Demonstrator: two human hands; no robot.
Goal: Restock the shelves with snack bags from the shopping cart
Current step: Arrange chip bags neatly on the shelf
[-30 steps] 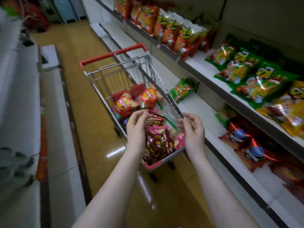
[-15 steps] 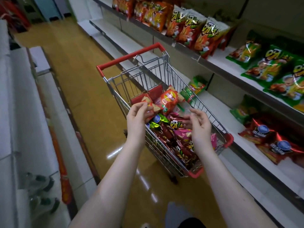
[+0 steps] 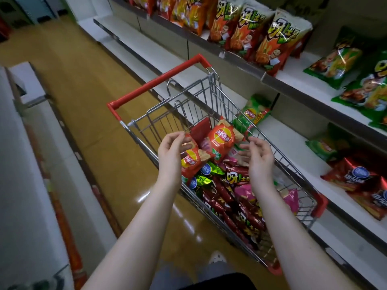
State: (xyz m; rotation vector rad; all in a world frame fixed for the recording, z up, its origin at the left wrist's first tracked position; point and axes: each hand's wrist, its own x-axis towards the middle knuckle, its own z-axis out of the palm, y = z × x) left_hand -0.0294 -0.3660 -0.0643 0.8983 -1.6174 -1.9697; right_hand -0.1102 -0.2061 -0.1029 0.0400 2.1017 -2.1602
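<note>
A small wire shopping cart [image 3: 188,105] with a red handle [image 3: 157,84] stands in the aisle, full of snack bags. My left hand [image 3: 170,152] is over its left side and pinches the top corner of a red chip bag [image 3: 193,160], which stands tilted against the cart wall. A second red chip bag [image 3: 222,139] lies just beyond it. My right hand [image 3: 260,158] hovers over the cart's right side with loosely curled fingers, holding nothing. Dark red bags [image 3: 240,216], a pink bag [image 3: 245,191] and green foil packs [image 3: 204,180] fill the near half.
White shelves [image 3: 293,147] run along the right. Orange bags [image 3: 251,28] and green bags [image 3: 335,59] sit on the upper level; a green chip bag [image 3: 254,116] and red bags [image 3: 360,185] lie on the lower one. Another shelf unit [image 3: 21,164] lines the left, across the brown floor [image 3: 83,80].
The view has swung left and closer over the cart. Both hands have risen slightly and spread apart; the left stays at the red chip bag, the right has drawn back from the bags.
</note>
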